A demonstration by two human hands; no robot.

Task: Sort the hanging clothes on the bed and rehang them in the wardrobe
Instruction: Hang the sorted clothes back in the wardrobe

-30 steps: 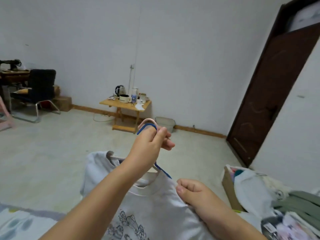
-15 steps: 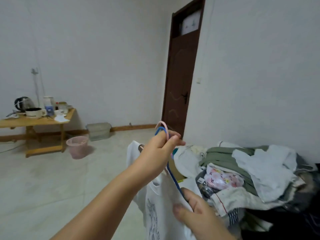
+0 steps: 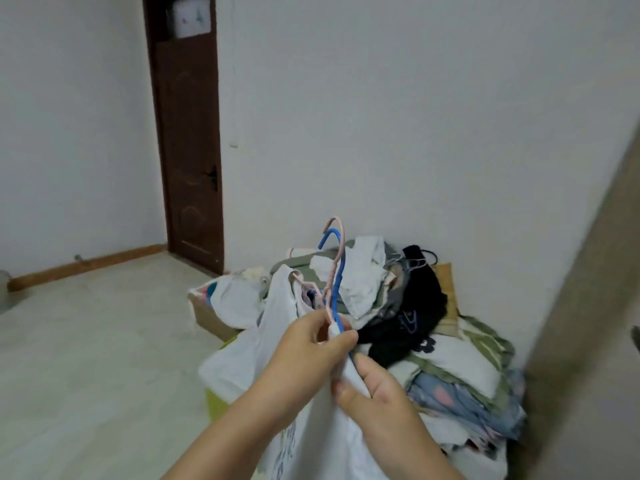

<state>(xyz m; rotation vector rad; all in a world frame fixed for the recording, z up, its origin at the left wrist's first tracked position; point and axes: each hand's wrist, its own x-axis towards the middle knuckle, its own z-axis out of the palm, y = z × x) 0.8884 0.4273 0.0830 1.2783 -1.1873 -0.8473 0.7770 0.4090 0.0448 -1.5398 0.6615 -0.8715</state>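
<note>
A white shirt (image 3: 277, 344) hangs in mid-air in front of the person, above the floor beside the bed, on a blue hanger (image 3: 335, 271) held together with a pink hanger (image 3: 333, 258). The left hand (image 3: 304, 355) pinches both hanger necks; the right hand (image 3: 372, 389) grips the shirt's cloth just below — the two hands nearly touch. Behind them the bed (image 3: 485, 344) carries a heap of clothes (image 3: 391, 292), white, green and black. This looks like the sorting step: a garment picked out, ready for rehanging. Next, the hooks need carrying to the wardrobe rail — no wardrobe is plainly in view.
</note>
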